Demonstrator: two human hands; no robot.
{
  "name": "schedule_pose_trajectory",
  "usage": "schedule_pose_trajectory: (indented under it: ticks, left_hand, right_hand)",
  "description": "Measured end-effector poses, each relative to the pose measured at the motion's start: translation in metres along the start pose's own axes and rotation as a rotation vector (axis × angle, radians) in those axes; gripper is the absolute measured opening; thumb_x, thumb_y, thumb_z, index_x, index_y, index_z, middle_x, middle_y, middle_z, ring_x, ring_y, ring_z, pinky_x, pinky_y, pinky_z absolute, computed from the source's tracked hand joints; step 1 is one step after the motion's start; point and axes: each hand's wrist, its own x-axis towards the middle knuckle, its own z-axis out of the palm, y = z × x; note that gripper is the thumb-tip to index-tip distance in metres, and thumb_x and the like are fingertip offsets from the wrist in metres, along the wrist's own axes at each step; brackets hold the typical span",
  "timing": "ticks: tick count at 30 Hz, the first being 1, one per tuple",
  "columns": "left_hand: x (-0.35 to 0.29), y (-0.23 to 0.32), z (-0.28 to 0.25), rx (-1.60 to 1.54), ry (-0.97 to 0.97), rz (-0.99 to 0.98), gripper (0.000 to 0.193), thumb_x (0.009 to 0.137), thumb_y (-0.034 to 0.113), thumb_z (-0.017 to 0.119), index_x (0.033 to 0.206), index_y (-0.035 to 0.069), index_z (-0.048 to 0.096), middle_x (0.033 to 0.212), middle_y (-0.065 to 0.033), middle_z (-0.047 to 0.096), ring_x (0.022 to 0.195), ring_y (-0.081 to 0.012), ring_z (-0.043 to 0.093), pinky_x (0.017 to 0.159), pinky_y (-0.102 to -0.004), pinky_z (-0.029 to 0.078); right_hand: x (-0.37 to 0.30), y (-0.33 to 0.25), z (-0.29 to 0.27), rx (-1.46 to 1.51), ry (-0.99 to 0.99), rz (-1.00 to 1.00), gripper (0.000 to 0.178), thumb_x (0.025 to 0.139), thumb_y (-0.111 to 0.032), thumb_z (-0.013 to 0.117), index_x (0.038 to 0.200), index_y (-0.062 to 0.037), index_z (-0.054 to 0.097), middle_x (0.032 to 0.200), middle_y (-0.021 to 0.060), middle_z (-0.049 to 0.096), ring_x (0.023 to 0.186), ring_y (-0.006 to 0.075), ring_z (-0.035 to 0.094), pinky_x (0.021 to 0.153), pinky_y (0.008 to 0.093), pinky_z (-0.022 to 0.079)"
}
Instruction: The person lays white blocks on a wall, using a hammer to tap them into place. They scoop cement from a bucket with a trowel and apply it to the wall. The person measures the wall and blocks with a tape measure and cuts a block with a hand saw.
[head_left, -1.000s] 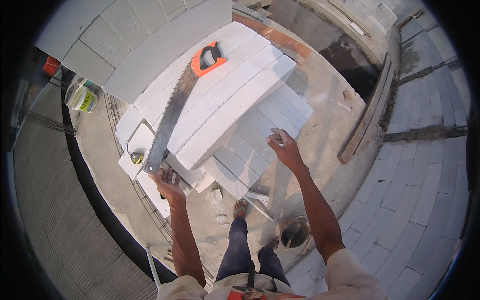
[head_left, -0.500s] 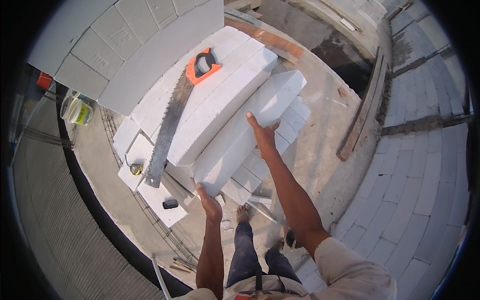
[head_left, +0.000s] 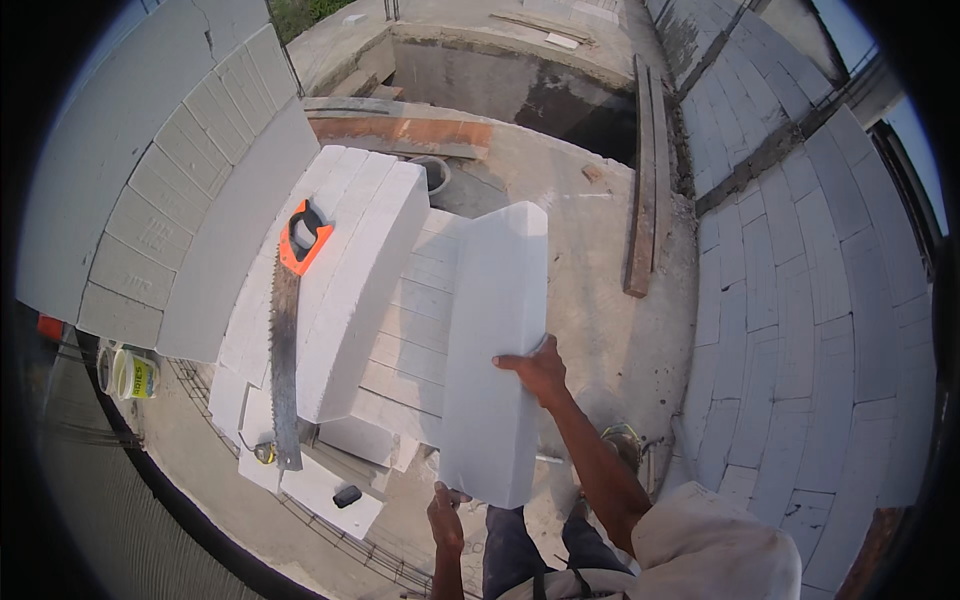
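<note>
The biggest thing near you is the pale block wall [head_left: 780,300] on your right. Then there's the stack of white blocks [head_left: 365,240], with a lower row of blocks [head_left: 405,345] beside it. Your loose block [head_left: 495,350] is right of the stack, near end over your legs. I'd call this the lifting step, so the next move probably calls for both ends supported and that long edge clear of the stack. Hard to tell from up here whether its underside touches the row.

The saw [head_left: 284,335] lies on the stack, handle away from you. Your right hand [head_left: 540,370] grips the block's right edge, thumb over the top face; your left hand [head_left: 447,515] pinches its near left corner. Tape measure [head_left: 265,452] sits by the saw's tip.
</note>
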Motion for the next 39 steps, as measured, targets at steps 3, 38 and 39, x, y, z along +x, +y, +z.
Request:
schedule_pose_trajectory:
  ticks: [3,38,39]
  left_hand:
    - [-0.033,-0.012,0.033,0.193,-0.295,-0.206,0.060,0.112,0.054,0.045,0.118,0.001,0.074,0.102,-0.0095,0.072,0.098,-0.0211,0.064,0.097,-0.0445,0.049]
    - [-0.514,-0.294,0.406,0.730,-1.728,-0.104,0.027,0.103,0.017,0.073,0.112,-0.008,0.078,0.100,-0.0147,0.080,0.092,-0.0211,0.076,0.086,-0.0344,0.060]
    - [-0.556,-0.280,0.428,0.686,-1.819,-0.024,0.024,0.102,0.015,0.074,0.110,-0.007,0.078,0.100,-0.0150,0.080,0.091,-0.0215,0.076,0.085,-0.0347,0.060]
  right_hand:
    - [-0.071,0.023,-0.079,-0.258,0.069,-0.001,0.109,0.066,-0.040,0.096,0.145,0.0072,0.039,0.133,0.0269,0.064,0.121,0.0397,0.068,0.106,0.0469,0.053]
    - [-0.885,0.435,-0.512,-0.378,0.607,0.334,0.105,0.079,-0.043,0.084,0.170,-0.0237,0.034,0.112,0.0159,0.063,0.096,0.0324,0.070,0.079,0.0469,0.061]
    - [-0.910,0.402,-0.533,-0.418,0.634,0.398,0.104,0.080,-0.040,0.083,0.170,-0.0235,0.033,0.114,0.0161,0.063,0.101,0.0317,0.070,0.083,0.0467,0.062]
